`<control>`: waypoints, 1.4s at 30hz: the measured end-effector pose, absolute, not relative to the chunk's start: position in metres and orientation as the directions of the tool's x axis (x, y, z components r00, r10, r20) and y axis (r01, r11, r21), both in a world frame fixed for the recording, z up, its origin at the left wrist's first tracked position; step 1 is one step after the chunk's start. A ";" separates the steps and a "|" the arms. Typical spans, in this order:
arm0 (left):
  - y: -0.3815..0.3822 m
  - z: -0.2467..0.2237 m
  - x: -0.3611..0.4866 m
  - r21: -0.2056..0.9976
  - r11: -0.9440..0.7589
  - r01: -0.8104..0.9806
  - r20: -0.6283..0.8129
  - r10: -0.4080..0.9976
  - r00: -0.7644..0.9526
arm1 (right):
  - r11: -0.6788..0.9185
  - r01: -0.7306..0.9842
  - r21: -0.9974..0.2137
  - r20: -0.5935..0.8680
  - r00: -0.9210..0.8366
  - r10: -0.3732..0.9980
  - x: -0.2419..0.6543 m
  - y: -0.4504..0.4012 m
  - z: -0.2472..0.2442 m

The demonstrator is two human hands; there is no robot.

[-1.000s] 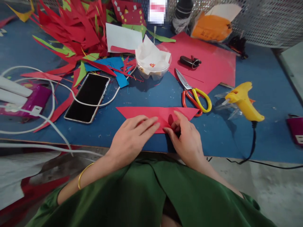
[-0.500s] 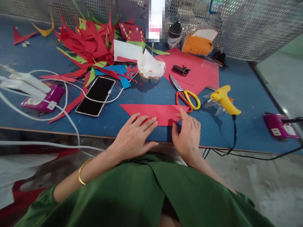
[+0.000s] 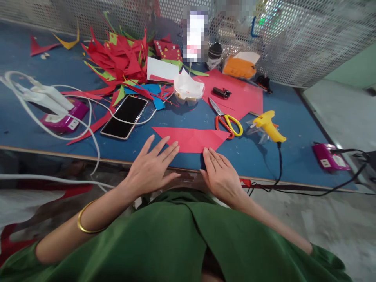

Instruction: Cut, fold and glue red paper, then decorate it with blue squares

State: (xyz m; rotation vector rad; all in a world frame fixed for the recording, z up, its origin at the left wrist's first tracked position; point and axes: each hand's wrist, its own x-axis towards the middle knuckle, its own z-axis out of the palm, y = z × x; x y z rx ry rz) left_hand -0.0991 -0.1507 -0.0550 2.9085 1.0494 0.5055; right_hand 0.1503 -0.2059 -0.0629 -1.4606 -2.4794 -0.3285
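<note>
A piece of red paper [image 3: 190, 139] lies flat near the front edge of the blue table, wide at its far side with slanted ends. My left hand [image 3: 154, 162] is open over the paper's left end, fingers spread, their tips at the slanted edge. At the paper's near edge rests my right hand [image 3: 221, 174], its fingers stretched out side by side and the fingertips on the paper. Just beyond the paper's right corner are scissors [image 3: 226, 119] with one red and one yellow handle, the blades pointing away from me.
Left of the paper lies a phone [image 3: 125, 117] under a white cable. Behind are a heap of red scraps [image 3: 117, 58], a clear bowl [image 3: 188, 92] and a large red sheet [image 3: 246, 94]. A yellow glue gun [image 3: 270, 125] and purple power strips [image 3: 329, 156] flank the workspace.
My right hand has moved left and toward me, down to the paper's near edge, uncovering its right end. My left hand has slid left with its fingers wider apart. The view has shifted slightly.
</note>
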 end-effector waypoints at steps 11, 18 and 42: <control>-0.123 -0.033 -0.075 0.834 -0.495 0.243 0.540 0.822 -0.179 | 0.560 0.794 0.235 0.104 -0.594 0.798 0.143 -0.156 -0.029; -0.094 0.024 -0.114 0.810 -0.532 0.246 0.574 0.633 -0.519 | 0.569 0.769 0.290 0.189 -0.629 0.754 0.150 -0.151 -0.040; 0.012 0.191 0.087 0.507 -0.344 -0.790 0.450 0.888 -0.098 | 0.407 0.906 0.118 0.582 -0.395 0.710 0.141 -0.146 -0.074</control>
